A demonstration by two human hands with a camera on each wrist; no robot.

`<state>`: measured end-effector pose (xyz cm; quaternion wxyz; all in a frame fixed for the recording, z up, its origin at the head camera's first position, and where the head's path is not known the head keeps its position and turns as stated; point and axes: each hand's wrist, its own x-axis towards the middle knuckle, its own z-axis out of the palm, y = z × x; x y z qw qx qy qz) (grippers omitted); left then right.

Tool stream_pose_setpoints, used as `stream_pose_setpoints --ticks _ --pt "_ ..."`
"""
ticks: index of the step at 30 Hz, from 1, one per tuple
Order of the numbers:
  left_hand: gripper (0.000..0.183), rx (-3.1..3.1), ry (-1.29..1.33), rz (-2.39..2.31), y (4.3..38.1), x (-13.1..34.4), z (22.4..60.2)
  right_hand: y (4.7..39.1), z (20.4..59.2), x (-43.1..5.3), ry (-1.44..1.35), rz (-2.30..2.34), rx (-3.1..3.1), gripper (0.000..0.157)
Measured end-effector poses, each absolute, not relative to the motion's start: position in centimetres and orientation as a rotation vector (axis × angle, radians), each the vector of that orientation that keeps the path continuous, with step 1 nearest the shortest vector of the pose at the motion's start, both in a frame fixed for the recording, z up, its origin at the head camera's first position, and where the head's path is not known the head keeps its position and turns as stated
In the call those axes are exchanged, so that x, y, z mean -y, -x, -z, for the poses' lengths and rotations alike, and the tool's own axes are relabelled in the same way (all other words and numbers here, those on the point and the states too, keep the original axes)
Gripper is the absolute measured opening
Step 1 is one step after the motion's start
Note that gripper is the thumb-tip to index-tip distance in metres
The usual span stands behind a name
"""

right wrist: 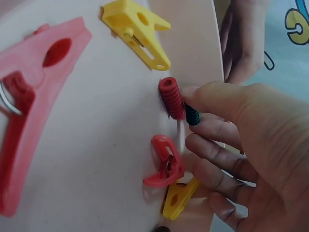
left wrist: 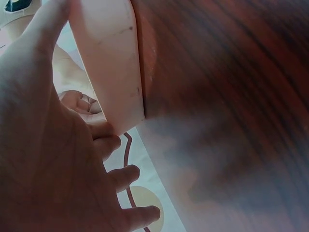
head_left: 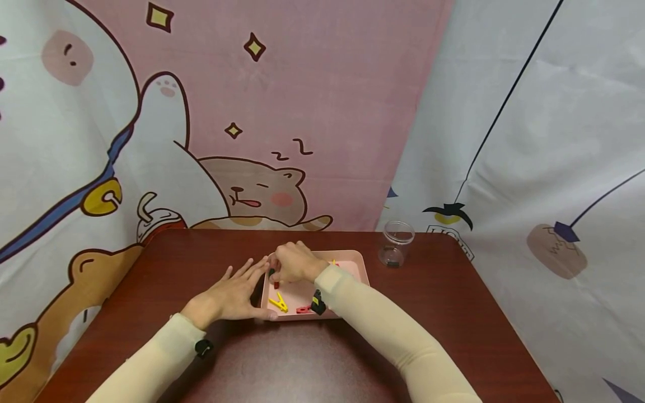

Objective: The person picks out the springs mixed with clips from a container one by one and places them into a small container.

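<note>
Right, right hand (head_left: 294,263) is clamped on the dark green ridged piece (right wrist: 192,116), pinched between thumb and a finger, at the left end of the pink tray (head_left: 297,294). Red ridged piece (right wrist: 171,99) sits just beside it on the tray floor; can't tell if the 2 touch. Left hand (head_left: 229,296) has fingers straight and spread apart, bracing the tray's left edge, thumb along the near left corner.

Other parts in the tray: yellow clip (head_left: 279,303) near the front left corner, red clip (head_left: 303,309) along the near edge. Right wrist view also shows a small red clip (right wrist: 166,164) and a second yellow clip (right wrist: 179,198) partly under it, both close to the right fingers.

Clear cup (head_left: 396,243) stands upright on the brown table (head_left: 242,369), past the tray's far right corner, apart from it. Small dark bit (head_left: 393,264) shows at its base, too small to identify. Printed cartoon curtain (head_left: 322,67) behind
</note>
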<state>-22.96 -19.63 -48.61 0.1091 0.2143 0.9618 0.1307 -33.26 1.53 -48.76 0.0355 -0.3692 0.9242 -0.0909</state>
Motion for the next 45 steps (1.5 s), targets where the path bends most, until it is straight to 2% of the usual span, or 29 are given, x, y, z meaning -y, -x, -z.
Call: stream_pose_setpoints --ticks 7,17,45 --pt "0.141 -2.832 -0.643 -0.387 22.9 19.7 48.6 33.1 48.2 -1.9 1.078 0.391 -2.817 0.031" --pt "0.142 -2.833 -0.65 -0.393 22.9 19.7 48.6 32.9 48.1 -2.5 1.106 0.415 -2.823 0.028" --pt "0.142 -2.819 -0.621 -0.411 23.0 19.9 48.7 31.1 45.6 -5.6 1.207 0.45 -2.89 0.032"
